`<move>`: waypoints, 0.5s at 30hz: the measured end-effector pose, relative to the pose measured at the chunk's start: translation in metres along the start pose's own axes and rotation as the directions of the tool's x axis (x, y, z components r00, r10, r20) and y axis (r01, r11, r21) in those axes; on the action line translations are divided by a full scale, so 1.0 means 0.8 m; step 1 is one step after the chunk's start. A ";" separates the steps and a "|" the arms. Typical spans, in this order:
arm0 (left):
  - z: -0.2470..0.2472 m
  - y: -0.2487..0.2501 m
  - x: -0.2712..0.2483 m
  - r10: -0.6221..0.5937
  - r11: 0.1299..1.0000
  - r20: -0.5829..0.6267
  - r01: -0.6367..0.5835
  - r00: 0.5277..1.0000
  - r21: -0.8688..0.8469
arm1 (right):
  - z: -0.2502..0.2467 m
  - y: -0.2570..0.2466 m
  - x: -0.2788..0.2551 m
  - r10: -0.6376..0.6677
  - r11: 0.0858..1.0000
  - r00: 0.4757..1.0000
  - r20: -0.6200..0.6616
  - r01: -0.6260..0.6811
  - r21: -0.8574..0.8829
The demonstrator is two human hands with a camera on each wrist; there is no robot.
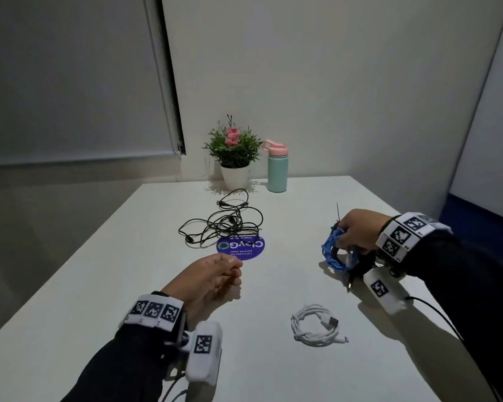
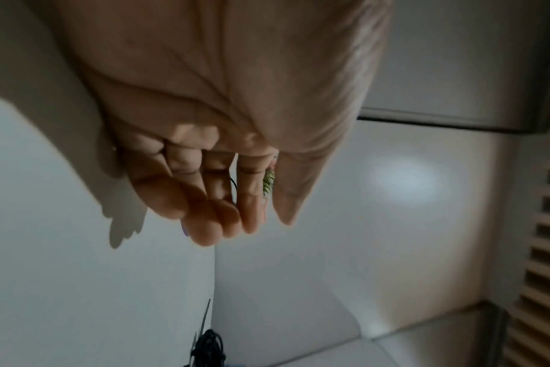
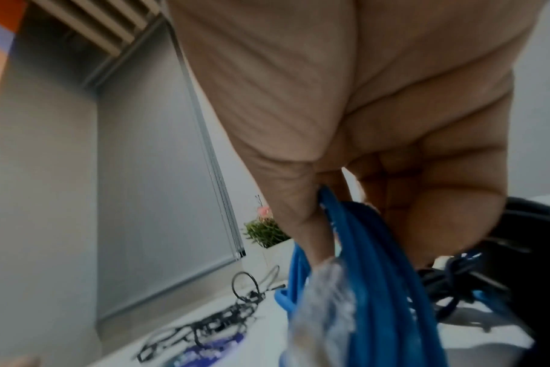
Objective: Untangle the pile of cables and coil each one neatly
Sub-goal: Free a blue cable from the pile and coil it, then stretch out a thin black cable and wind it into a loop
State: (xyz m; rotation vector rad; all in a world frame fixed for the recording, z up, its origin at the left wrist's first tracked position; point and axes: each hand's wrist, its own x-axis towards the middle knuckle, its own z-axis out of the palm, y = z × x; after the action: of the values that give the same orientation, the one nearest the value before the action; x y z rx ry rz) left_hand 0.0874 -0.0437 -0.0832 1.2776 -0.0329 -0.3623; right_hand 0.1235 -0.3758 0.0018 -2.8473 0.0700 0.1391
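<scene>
1. Now your right hand (image 1: 356, 232) is over the right side of the white table (image 1: 99, 285). Its fingers are curled tight around a blue cable (image 1: 333, 250) that is looped into a bundle. The bundle hangs down from your hand and its low end is at the table top. Something black sits with the blue loops, but I cannot tell what it is.
2. Your left hand (image 1: 212, 281) is over the middle of the table. Its fingers are loosely bent and it holds nothing.
3. A white cable (image 1: 317, 329) lies coiled in a ring on the table, near you and between your two hands.
4. A black cable (image 1: 224, 224) lies in a loose messy heap farther back. It touches the far edge of a round blue sticker (image 1: 240, 248).
5. At the back edge stand a small potted plant (image 1: 233, 152) with pink flowers and a green bottle (image 1: 277, 169) with a pink lid, side by side.
</scene>
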 end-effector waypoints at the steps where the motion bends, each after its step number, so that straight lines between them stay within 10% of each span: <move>1: -0.003 0.000 0.000 0.012 0.999 -0.014 -0.012 1.000 -0.035 | 0.003 0.001 0.003 -0.007 0.998 1.000 -0.016 0.006 -0.060; 9: -0.020 -0.003 0.009 0.053 0.985 -0.087 -0.067 0.995 -0.159 | 0.000 -0.030 -0.033 -0.266 0.887 0.964 -0.013 0.239 -0.394; 15: -0.019 -0.003 0.009 0.055 0.987 -0.080 -0.066 0.995 -0.146 | 0.060 -0.059 -0.142 -0.533 0.753 0.735 0.419 0.638 -0.161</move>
State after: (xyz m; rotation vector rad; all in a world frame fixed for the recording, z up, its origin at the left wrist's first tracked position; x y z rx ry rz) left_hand 0.0971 -0.0322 -0.0914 1.1392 0.0191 -0.2588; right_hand 0.0092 -0.3126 -0.0192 -2.9089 -1.0169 0.5513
